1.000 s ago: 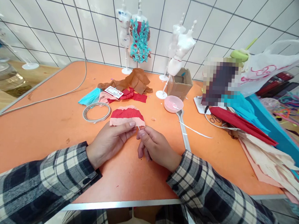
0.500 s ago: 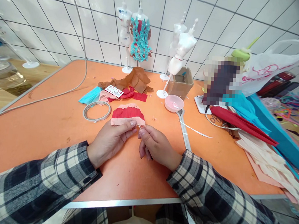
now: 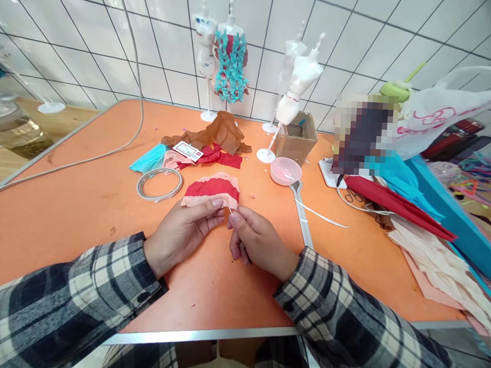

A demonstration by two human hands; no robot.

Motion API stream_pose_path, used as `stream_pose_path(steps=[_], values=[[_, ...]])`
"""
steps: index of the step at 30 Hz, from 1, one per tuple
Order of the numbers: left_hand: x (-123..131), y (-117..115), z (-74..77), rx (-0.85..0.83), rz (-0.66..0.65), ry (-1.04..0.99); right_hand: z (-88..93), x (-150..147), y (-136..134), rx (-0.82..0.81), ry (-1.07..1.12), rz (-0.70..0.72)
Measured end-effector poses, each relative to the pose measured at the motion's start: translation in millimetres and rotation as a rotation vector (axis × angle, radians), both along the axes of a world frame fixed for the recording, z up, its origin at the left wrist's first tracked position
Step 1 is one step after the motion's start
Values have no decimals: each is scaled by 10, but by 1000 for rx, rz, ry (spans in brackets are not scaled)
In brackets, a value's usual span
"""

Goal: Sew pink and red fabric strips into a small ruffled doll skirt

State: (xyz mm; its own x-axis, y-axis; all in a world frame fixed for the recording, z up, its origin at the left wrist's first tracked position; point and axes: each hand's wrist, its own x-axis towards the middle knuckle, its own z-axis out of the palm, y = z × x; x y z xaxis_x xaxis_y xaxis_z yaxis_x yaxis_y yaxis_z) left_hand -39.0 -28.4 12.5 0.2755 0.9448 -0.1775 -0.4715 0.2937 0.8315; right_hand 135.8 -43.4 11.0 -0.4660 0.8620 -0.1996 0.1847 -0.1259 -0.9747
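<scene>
A striped piece of pink and red crepe paper [image 3: 213, 188] stands above my fingertips, its top edge curved and ruffled. My left hand [image 3: 186, 225] is closed on its lower edge, thumb in front. At its lower right corner, my right hand [image 3: 261, 237] pinches a thin whitish strip [image 3: 230, 209] between thumb and forefinger. Whether the strip is tape or paper I cannot tell. The other fingers of my right hand are curled under. Left of the crepe paper lies a roll of tape [image 3: 138, 187].
Brown crepe paper [image 3: 223, 132] and a white label card [image 3: 188, 151] lie behind. White mini mannequins [image 3: 300, 82], a cardboard box [image 3: 299, 134] and a pink bowl [image 3: 286, 171] stand farther back. On the right lie scissors [image 3: 354, 195] and red crepe paper [image 3: 401, 206]. A cable [image 3: 140, 112] crosses the left side.
The crepe paper has tilted slightly and its right side shows more red. My right fingers have shifted a little to the right along with the thin strip.
</scene>
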Motion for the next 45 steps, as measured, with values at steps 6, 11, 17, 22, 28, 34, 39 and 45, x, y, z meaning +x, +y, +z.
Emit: stream_pose_path(steps=[6,11,17,22,28,34,39,45], values=[[14,-8,20,-11,-19,-12,-14,2,-1,4,-8,8],[22,-3,53,22,-52,-34,-36,7,2,27,-7,1],[10,4,32,36,-57,-53,-9,9,-5,28,-7,-3],[9,10,12,42,-60,-44,21,9,-11,26,-23,-6],[10,2,22,33,-13,-17,24,14,-6,8,-30,-2],[6,4,27,-33,55,-34,10,35,2,14,-21,38],[-30,87,72,-83,265,-105,-42,68,25,61,-50,-38],[-31,117,106,12,378,-86,-25,88,15,140,3,-165]])
